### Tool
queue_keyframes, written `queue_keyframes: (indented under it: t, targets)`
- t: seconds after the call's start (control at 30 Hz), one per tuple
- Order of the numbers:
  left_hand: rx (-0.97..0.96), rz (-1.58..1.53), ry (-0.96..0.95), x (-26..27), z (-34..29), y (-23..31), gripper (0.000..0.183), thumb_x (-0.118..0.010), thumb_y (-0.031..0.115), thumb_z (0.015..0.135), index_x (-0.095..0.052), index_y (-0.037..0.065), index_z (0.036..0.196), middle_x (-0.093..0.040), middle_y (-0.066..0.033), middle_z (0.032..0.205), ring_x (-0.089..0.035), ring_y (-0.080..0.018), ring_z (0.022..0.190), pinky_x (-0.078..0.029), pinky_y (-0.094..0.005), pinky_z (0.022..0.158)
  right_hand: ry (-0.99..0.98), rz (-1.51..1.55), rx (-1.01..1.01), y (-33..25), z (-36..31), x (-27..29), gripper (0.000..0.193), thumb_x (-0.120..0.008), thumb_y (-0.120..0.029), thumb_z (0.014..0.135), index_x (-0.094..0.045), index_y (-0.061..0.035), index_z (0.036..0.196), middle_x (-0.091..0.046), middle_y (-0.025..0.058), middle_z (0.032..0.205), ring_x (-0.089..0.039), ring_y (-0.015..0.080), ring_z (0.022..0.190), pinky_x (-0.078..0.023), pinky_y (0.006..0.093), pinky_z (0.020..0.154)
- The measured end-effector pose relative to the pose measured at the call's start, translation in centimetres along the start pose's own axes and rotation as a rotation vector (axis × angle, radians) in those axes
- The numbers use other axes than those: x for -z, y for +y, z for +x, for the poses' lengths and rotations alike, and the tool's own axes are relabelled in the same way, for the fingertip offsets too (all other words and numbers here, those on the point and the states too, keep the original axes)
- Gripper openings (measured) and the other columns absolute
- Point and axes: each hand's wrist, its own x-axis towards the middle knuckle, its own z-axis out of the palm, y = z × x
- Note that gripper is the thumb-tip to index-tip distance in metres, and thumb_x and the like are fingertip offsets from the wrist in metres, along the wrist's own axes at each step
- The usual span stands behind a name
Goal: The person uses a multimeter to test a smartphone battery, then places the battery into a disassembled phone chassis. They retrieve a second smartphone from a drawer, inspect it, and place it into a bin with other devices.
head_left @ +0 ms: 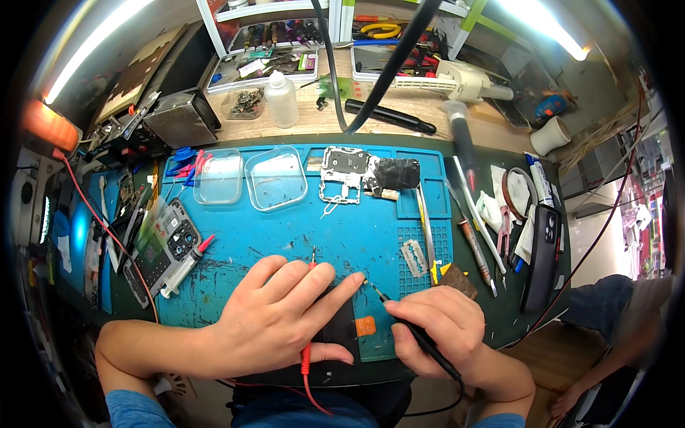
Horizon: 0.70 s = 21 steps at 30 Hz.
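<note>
My left hand [278, 303] lies over a dark flat piece like a phone battery [341, 327], which bears an orange sticker. A red test probe [306, 354] runs beneath that hand, held by its fingers, and its metal tip shows beyond the knuckles. The outstretched index finger reaches a small connector [366, 281] at the piece's far side. My right hand [446, 324] pinches a black test probe [427, 342], pointed left with its tip close to the connector. Both probes trail cables toward the lower edge. The left hand hides much of the dark piece.
On the blue work mat [235, 242] stand two clear plastic boxes [277, 178] and a metal phone frame [344, 175]. A razor blade [413, 258] lies right. An opened phone back [168, 242] and a syringe [187, 267] sit left. Another person's arm [599, 367] shows at lower right.
</note>
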Motion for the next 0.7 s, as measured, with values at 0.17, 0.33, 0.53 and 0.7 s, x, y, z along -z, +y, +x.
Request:
queue_keyframes:
  t: [0.17,0.33,0.53,0.7]
  targets:
    - [-0.002,0.0,0.008,-0.08,-0.02,-0.05,0.081,-0.063,0.069,0.074,-0.063,0.01,0.13,-0.05,-0.0065,0.105,-0.05,-0.0238,0.092,-0.041,-0.038,0.086,0.005,0.003,-0.001,-0.02,0.0,-0.02,0.031,-0.073,-0.001,0.072,-0.069,-0.0019,0.102,-0.069,0.0093,0.086,-0.068,0.0243,0.072,-0.054,0.0334,0.063]
    - [-0.01,0.018,-0.001,0.33,0.07,-0.03,0.076,-0.059,0.066,0.08,-0.063,0.006,0.128,-0.053,-0.0067,0.108,-0.053,-0.0209,0.095,-0.042,-0.0351,0.087,0.006,0.01,0.006,0.02,-0.02,-0.03,0.03,-0.072,-0.001,0.072,-0.069,-0.0019,0.102,-0.068,0.0092,0.085,-0.068,0.0242,0.072,-0.054,0.0332,0.063]
    - [-0.014,0.019,0.0,0.3,0.09,-0.06,0.077,-0.058,0.066,0.081,-0.063,0.006,0.129,-0.053,-0.0068,0.108,-0.053,-0.0209,0.095,-0.042,-0.0351,0.088,0.012,0.008,0.012,0.08,-0.04,-0.09,0.029,-0.072,-0.002,0.072,-0.069,-0.002,0.102,-0.068,0.009,0.084,-0.068,0.024,0.071,-0.054,0.033,0.062]
    - [-0.006,0.015,-0.002,0.31,0.07,-0.02,0.077,-0.058,0.066,0.081,-0.062,0.006,0.129,-0.052,-0.007,0.108,-0.052,-0.021,0.095,-0.042,-0.0353,0.088,0.009,0.004,0.011,0.06,-0.02,-0.08,0.029,-0.072,-0.002,0.073,-0.069,-0.002,0.102,-0.069,0.009,0.085,-0.068,0.0238,0.071,-0.054,0.033,0.062]
